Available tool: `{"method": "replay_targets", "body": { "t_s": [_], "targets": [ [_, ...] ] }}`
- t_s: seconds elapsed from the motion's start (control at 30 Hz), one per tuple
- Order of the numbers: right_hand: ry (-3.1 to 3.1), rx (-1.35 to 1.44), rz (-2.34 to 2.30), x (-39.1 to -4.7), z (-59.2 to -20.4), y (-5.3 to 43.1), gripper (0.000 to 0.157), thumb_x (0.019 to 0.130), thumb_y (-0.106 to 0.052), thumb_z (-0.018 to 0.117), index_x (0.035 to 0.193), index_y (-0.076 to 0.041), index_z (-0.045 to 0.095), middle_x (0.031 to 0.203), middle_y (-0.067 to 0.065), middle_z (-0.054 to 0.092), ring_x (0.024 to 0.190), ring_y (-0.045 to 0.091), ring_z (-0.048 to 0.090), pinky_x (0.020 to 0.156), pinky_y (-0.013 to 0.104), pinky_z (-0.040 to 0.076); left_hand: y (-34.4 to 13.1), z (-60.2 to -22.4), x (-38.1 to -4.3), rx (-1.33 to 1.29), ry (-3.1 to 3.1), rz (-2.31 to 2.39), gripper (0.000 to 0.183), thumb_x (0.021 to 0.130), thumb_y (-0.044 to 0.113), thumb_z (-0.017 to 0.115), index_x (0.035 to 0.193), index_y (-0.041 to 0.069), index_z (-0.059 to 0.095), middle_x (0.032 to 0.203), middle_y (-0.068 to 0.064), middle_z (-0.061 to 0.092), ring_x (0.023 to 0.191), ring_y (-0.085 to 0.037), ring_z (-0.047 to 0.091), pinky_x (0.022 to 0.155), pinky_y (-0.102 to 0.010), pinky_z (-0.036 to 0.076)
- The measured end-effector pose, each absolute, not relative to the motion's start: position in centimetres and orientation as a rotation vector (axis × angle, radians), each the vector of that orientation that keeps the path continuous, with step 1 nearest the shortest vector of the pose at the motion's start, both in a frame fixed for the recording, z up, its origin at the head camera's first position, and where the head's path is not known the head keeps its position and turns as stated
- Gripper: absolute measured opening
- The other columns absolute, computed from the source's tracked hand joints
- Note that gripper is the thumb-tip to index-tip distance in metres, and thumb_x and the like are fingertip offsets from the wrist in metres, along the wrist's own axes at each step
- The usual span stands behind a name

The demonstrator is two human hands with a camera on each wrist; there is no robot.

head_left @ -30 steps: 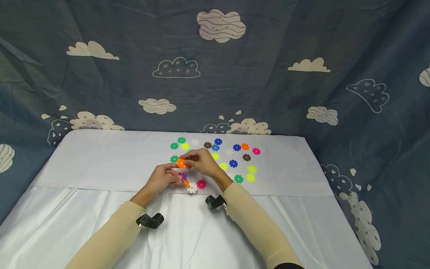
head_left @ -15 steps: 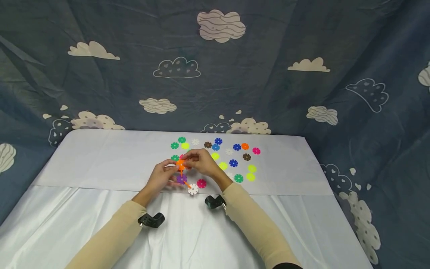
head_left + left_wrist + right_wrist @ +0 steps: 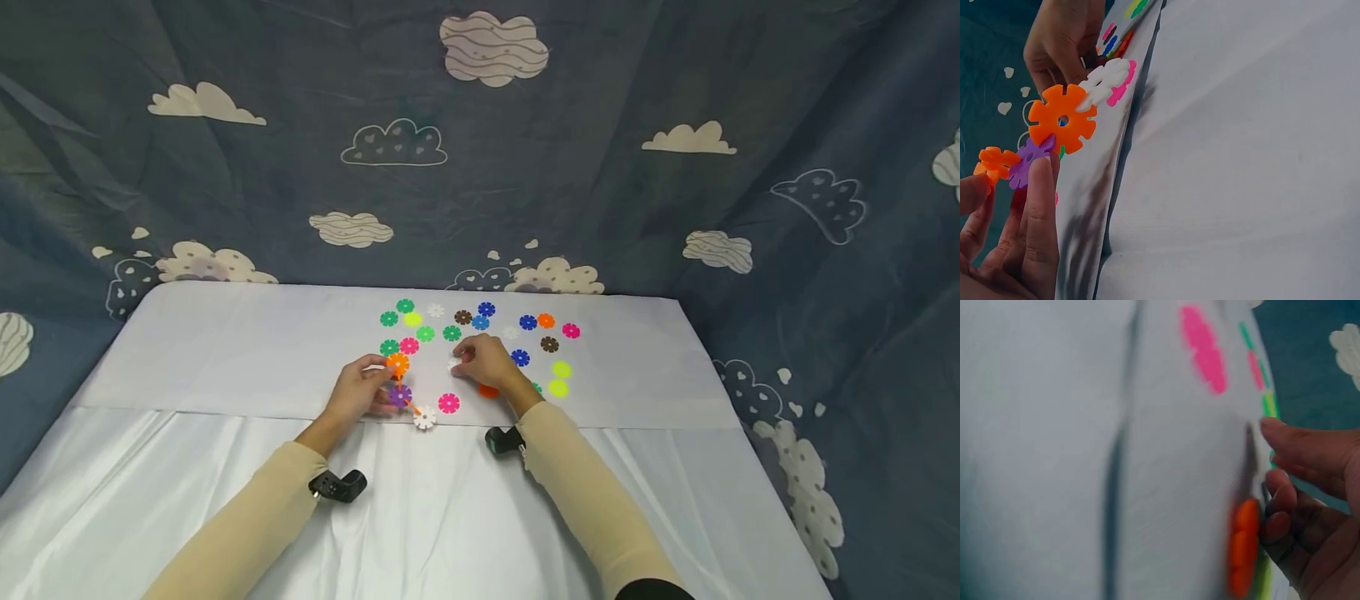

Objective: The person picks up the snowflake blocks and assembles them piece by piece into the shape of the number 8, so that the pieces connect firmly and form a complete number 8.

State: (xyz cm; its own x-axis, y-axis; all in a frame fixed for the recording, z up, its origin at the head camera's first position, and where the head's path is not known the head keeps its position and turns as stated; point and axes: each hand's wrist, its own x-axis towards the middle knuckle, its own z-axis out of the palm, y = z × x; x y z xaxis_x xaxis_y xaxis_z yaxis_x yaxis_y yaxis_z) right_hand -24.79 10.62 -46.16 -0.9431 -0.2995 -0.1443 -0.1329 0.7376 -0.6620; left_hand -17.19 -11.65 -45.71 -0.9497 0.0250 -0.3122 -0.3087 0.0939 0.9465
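Observation:
My left hand [image 3: 362,388] holds a chain of notched plastic snowflake discs, seen in the head and left wrist views. The thumb and a finger pinch its orange end disc [image 3: 996,164]. A purple disc [image 3: 1031,161], a larger-looking orange disc [image 3: 1047,125] and a white disc [image 3: 1107,81] follow along the chain. My right hand [image 3: 483,360] is over the loose discs, fingertips at a white loose disc [image 3: 453,364]. In the right wrist view its thumb and fingers are bent and apart, with no disc visible between them. A loose orange disc [image 3: 1245,547] lies below that hand.
Several loose discs lie flat on the white table [image 3: 225,350], including a pink one [image 3: 448,403], yellow ones [image 3: 558,389] and blue ones [image 3: 528,322]. A cloud-print curtain [image 3: 405,67] hangs behind. The table cover has a raised edge [image 3: 225,415] in front.
My right hand has let go of the orange disc and moved right toward the loose discs. The left hand keeps the chain and has shifted slightly left.

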Motion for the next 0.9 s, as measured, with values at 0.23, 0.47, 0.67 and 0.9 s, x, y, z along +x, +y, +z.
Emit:
{"method": "replay_targets", "body": {
  "t_s": [0.23, 0.47, 0.67, 0.9],
  "targets": [
    [2.661, -0.381, -0.959, -25.2, -46.3, 10.3, 0.022, 0.079, -0.009, 0.079, 0.095, -0.007, 0.064, 0.086, 0.003, 0.059, 0.08, 0.017, 0.053, 0.075, 0.026, 0.049, -11.5, -46.1, -17.3, -0.289, 2.107, 1.984, 0.024, 0.101, 0.011, 0.05, 0.12, -0.003, 0.049, 0.101, -0.016, 0.067, 0.057, -0.01, 0.054, 0.055, -0.027, 0.057],
    [2.197, -0.501, -1.736, -25.0, -45.6, 9.1, 0.016, 0.085, 0.004, 0.068, 0.101, 0.009, 0.066, 0.091, 0.016, 0.067, 0.067, 0.019, 0.065, 0.066, 0.032, 0.058, -11.3, -46.2, -17.3, -0.326, 2.077, 2.017, 0.025, 0.101, 0.011, 0.05, 0.12, -0.004, 0.049, 0.098, -0.015, 0.068, 0.054, -0.009, 0.056, 0.053, -0.024, 0.056],
    [2.159, -0.639, -1.809, -24.8, -44.7, 7.6, 0.015, 0.088, 0.006, 0.064, 0.102, 0.012, 0.066, 0.098, 0.024, 0.066, 0.075, 0.025, 0.067, 0.076, 0.037, 0.058, -11.2, -46.1, -17.3, -0.342, 2.063, 2.017, 0.024, 0.101, 0.012, 0.051, 0.119, -0.003, 0.05, 0.093, -0.011, 0.069, 0.053, -0.009, 0.056, 0.053, -0.024, 0.055],
    [2.18, -0.687, -1.765, -25.0, -45.0, 7.1, 0.014, 0.089, 0.007, 0.063, 0.101, 0.012, 0.066, 0.099, 0.022, 0.067, 0.078, 0.021, 0.067, 0.076, 0.034, 0.058, -11.3, -46.1, -17.3, -0.344, 2.059, 2.009, 0.027, 0.1, 0.013, 0.054, 0.121, -0.004, 0.05, 0.09, -0.008, 0.069, 0.053, -0.009, 0.055, 0.052, -0.024, 0.055]
  ]
}}
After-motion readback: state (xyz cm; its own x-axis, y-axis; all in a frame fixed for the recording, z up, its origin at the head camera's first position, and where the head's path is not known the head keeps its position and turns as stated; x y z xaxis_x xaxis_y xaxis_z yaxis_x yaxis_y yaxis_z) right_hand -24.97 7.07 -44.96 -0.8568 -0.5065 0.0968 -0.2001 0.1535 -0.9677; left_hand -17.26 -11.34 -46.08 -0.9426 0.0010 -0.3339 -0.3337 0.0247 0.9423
